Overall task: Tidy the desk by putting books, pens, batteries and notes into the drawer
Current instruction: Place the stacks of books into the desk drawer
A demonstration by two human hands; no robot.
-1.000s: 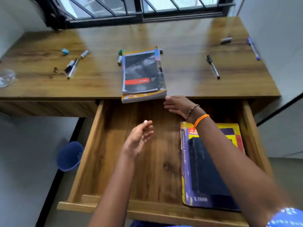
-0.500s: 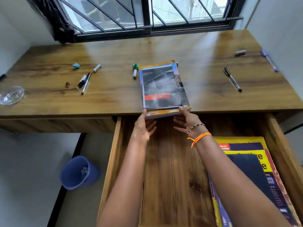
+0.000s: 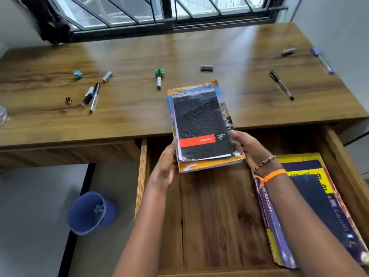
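Book stack (image 3: pixel 201 126), centre frame, overhanging the desk (image 3: pixel 123 116) edge above the open drawer (image 3: pixel 209 216): we grip its near corners with left hand (image 3: pixel 165 166) and right hand (image 3: pixel 251 150), judging it stiff, moderately heavy, top pad liable to slide.

Home study corner, prob. a bedroom: wood-grain tabletop (image 3: pixel 239 56) pushed against a barred window (image 3: pixel 159 11), dark curtain (image 3: pixel 52 23) bunched at window's left end, plain walls either side. Pens (image 3: pixel 281 85), batteries (image 3: pixel 206 68) & crumpled notes (image 3: pixel 77 74) on tabletop; open drawer (image 3: pixel 209 216) below its front edge w/ study books (image 3: pixel 311 206). Blue waste bin (image 3: pixel 89 213) on floor, left of drawer.
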